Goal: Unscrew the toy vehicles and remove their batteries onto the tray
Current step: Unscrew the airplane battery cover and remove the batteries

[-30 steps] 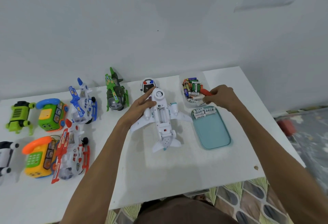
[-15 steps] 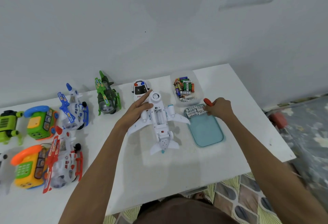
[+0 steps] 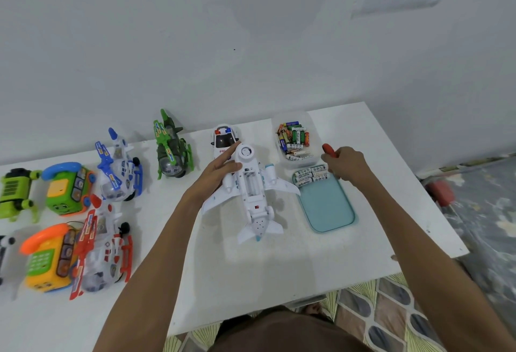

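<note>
Table (image 3: 251,282): white top is running back to the wall; its right edge is slanting away just beyond the tray, and its near edge is crossing below the forearms. A bare stretch is lying between the airplane and the near edge, and another between the tray and the right edge.
Other toys: helicopters in green (image 3: 170,148), blue (image 3: 118,169) and red (image 3: 102,251), two toy phones (image 3: 65,188) and a green robot (image 3: 15,191) are crowding the left half, out to the picture's left border.
White toy airplane (image 3: 251,198): is lying belly up mid-table, nose toward the wall, battery bay showing open; its right wingtip is reaching the tray's left rim.
Tray (image 3: 326,206): teal, is sitting just right of the airplane, mostly bare.
Clear tub (image 3: 312,121): is standing behind the tray, holding loose mixed batteries.
Police car (image 3: 223,138): is sitting just behind the airplane's nose.
Left hand (image 3: 216,173): is gripping the airplane's front, thumb across the fuselage, forefinger stretching along the nose.
Right hand (image 3: 346,166): is hovering over the tray's far right corner, fingers curling tightly round the screwdriver.
Screwdriver (image 3: 327,149): only its red handle end is showing, poking out leftward.
Batteries (image 3: 310,175): white cells are lying side by side along the tray's far end.
</note>
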`<action>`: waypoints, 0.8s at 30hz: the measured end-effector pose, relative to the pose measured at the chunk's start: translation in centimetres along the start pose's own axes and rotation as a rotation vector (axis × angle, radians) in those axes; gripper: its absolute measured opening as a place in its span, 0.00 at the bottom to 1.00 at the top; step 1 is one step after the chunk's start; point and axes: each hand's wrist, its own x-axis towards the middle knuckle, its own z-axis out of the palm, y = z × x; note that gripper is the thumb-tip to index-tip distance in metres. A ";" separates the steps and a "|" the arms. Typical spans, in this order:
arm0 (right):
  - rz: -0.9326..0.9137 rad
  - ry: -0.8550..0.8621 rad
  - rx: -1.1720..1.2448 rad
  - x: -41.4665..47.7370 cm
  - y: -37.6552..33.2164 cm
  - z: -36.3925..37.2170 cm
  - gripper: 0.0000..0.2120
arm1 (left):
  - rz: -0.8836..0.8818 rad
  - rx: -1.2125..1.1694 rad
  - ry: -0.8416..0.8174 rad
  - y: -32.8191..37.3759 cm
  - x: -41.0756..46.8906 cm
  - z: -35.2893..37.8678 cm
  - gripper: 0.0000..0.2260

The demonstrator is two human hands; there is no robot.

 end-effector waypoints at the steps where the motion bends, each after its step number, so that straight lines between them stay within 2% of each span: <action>1: -0.019 0.018 0.032 -0.1 -0.7 -0.2 0.18 | -0.001 -0.004 -0.004 0.0 0.0 0.0 0.26; 7: -0.256 0.127 0.157 -0.3 -3.7 -0.6 0.14 | 0.011 0.002 -0.012 0.4 -0.2 0.2 0.26; 12: -0.293 0.095 0.078 0.4 -6.0 0.4 0.17 | 0.020 -0.013 -0.004 0.5 -0.5 0.0 0.26; 15: -0.294 0.020 0.127 0.7 -7.3 1.0 0.18 | 0.019 -0.005 -0.018 0.4 -1.0 -0.4 0.27; 18: -0.286 -0.162 0.168 -0.7 -8.1 3.4 0.13 | 0.010 -0.004 -0.037 0.0 -1.3 -1.3 0.27; 20: -0.307 -0.208 0.042 -1.3 -7.9 5.7 0.17 | 0.005 -0.008 -0.024 -0.4 -1.5 -1.7 0.26; 22: -0.375 -0.150 -0.209 -1.6 -7.8 7.6 0.22 | 0.005 -0.033 0.000 -0.8 -1.7 -2.0 0.26; 24: -0.429 -0.093 -0.335 -2.0 -7.9 8.8 0.21 | 0.003 -0.048 0.017 -1.1 -1.8 -2.1 0.26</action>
